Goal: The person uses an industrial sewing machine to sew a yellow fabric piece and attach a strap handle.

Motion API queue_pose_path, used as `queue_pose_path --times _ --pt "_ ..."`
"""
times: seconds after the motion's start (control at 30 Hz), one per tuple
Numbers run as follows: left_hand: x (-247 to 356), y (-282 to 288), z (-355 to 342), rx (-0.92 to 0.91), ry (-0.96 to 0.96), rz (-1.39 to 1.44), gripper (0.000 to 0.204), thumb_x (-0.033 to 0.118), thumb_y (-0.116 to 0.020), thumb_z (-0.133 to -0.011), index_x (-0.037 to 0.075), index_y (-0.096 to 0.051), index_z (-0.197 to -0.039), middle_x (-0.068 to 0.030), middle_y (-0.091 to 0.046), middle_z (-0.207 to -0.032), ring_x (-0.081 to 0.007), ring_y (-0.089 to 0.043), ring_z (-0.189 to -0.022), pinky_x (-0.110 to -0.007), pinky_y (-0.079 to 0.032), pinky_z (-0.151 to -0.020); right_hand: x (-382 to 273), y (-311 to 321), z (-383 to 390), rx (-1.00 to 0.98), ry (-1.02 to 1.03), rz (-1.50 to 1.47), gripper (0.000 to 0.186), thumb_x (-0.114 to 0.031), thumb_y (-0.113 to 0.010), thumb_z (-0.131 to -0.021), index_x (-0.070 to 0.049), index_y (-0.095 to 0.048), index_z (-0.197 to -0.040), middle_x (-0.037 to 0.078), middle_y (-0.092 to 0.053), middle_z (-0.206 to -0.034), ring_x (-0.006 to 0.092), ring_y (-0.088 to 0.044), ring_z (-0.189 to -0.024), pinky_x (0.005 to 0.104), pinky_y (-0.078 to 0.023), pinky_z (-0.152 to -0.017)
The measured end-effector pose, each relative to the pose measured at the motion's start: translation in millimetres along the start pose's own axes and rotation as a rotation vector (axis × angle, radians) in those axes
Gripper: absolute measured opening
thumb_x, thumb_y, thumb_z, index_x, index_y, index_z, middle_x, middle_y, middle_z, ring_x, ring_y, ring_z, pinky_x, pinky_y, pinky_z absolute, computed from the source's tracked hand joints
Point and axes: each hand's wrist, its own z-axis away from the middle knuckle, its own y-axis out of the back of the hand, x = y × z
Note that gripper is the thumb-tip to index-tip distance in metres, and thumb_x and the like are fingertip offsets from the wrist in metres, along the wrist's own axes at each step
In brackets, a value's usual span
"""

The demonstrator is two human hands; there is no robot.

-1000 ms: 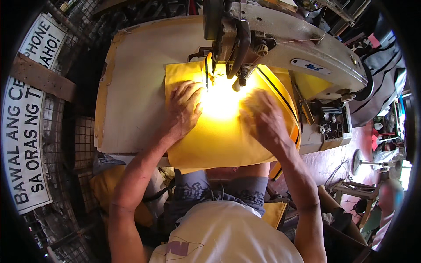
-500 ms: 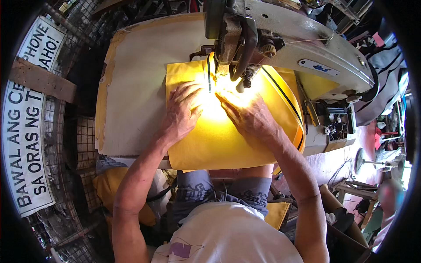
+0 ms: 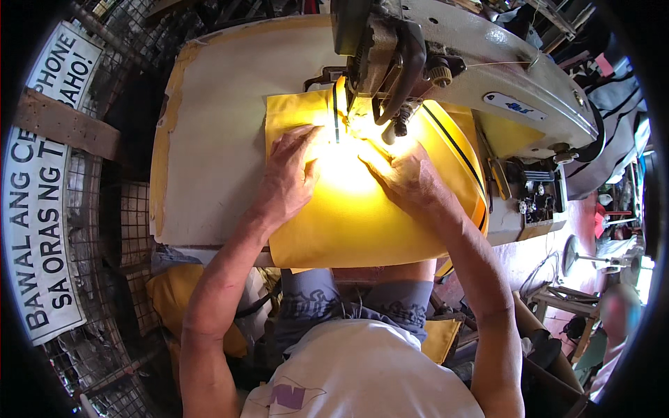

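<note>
A yellow fabric panel (image 3: 334, 233) lies under the head of a sewing machine (image 3: 481, 66), lit by a bright lamp glow. A yellow strip with a dark line (image 3: 456, 150) curves along its right side, and a similar short strip (image 3: 336, 111) stands up left of the needle area. My left hand (image 3: 289, 171) has its fingers bent and closed on the fabric, left of the glow. Close to the presser foot, my right hand (image 3: 412, 174) grips the fabric with fingers drawn together. Glare hides the fingertips and the needle point.
The pale worktable (image 3: 216, 132) has a worn, taped left edge. Beside the machine lie a yellow-handled tool (image 3: 499, 177) and a small tray of metal parts (image 3: 540, 202). Wire mesh and a white sign (image 3: 45, 188) stand at left. A fan (image 3: 573, 258) is at right.
My left hand's fingers have curled in more. My right hand has turned and its fingers have bunched near the presser foot. The whole view has shifted slightly.
</note>
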Motion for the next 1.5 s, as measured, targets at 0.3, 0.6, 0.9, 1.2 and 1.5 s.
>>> queue_pose_path --times 0.3,0.6,0.9,1.2,1.5 --pt "-7.0 10.8 -20.9 -0.154 -0.077 -0.193 0.034 0.000 -0.058 -0.083 0.001 -0.061 -0.117 -0.0130 -0.057 -0.126 -0.0287 -0.048 -0.124 -0.042 -0.037 -0.105 11.2 -10.3 2.7 0.116 0.214 0.240 0.022 -0.012 -0.064 -0.086 -0.004 -0.068 -0.105 0.017 -0.066 -0.095 0.0347 -0.062 -0.085 0.0442 -0.050 -0.077" --pt "-35.4 15.9 -43.1 -0.231 -0.405 -0.134 0.023 0.007 -0.060 -0.088 0.005 -0.067 -0.110 -0.0098 -0.063 -0.119 -0.0272 -0.052 -0.123 -0.041 -0.035 -0.112 19.3 -14.6 4.5 0.148 0.213 0.261 0.024 -0.008 -0.067 -0.082 -0.004 -0.068 -0.106 0.016 -0.068 -0.094 0.0346 -0.065 -0.083 0.0419 -0.052 -0.075" --pt "-26.2 16.4 -46.8 -0.158 -0.570 -0.245 0.026 0.005 -0.062 -0.082 0.005 -0.068 -0.108 -0.0105 -0.061 -0.110 -0.0266 -0.056 -0.112 -0.043 -0.039 -0.107 21.0 -16.9 1.4 0.345 0.322 0.190 0.019 -0.014 -0.064 -0.086 -0.005 -0.068 -0.102 0.014 -0.063 -0.079 0.0326 -0.061 -0.072 0.0421 -0.049 -0.064" --pt "-19.4 9.9 -52.3 -0.150 -0.461 -0.058 0.013 0.010 -0.066 -0.081 0.004 -0.070 -0.092 -0.0073 -0.063 -0.097 -0.0243 -0.061 -0.095 -0.039 -0.045 -0.094 23.5 -16.8 3.6 0.188 0.139 0.177 0.015 -0.015 -0.066 -0.086 -0.004 -0.069 -0.096 0.016 -0.064 -0.083 0.0338 -0.061 -0.073 0.0423 -0.049 -0.065" --pt "-26.3 16.4 -49.7 -0.264 -0.294 0.055 0.020 0.001 -0.058 -0.084 0.003 -0.068 -0.102 -0.0109 -0.063 -0.102 -0.0268 -0.061 -0.098 -0.038 -0.048 -0.091 17.2 -16.2 3.9 0.183 0.251 0.337 0.021 -0.008 -0.068 -0.082 -0.006 -0.069 -0.103 0.016 -0.067 -0.091 0.0325 -0.065 -0.075 0.0387 -0.052 -0.068"
